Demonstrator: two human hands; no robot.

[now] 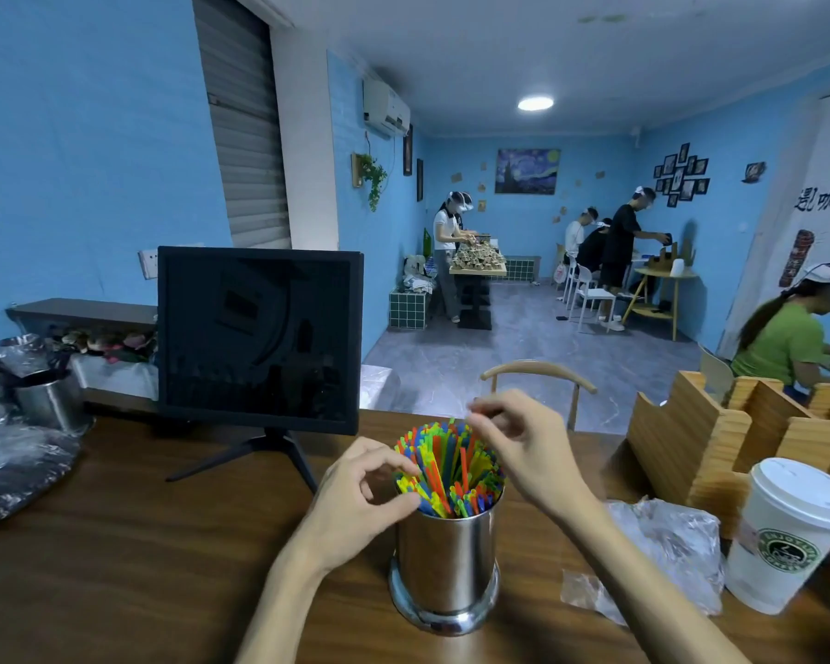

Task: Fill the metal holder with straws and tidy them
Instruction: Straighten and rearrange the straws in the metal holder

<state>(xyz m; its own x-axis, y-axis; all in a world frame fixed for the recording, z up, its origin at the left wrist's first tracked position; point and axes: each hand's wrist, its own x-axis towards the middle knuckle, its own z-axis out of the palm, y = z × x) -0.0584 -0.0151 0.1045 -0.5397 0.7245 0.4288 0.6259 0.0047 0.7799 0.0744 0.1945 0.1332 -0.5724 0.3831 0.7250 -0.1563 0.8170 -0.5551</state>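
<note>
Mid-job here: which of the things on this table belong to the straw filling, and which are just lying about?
In the job: metal holder; coloured straws standing in it; left hand at the straws by the rim; right hand above the straw tops.

Lying about: monitor; paper cup; wooden organiser; crumpled plastic bag; second metal pot.

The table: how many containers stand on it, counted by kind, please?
Metal holder: 2 (one with straws, one at far left)
Paper cup with lid: 1
Wooden organiser: 1
Total: 4
</note>
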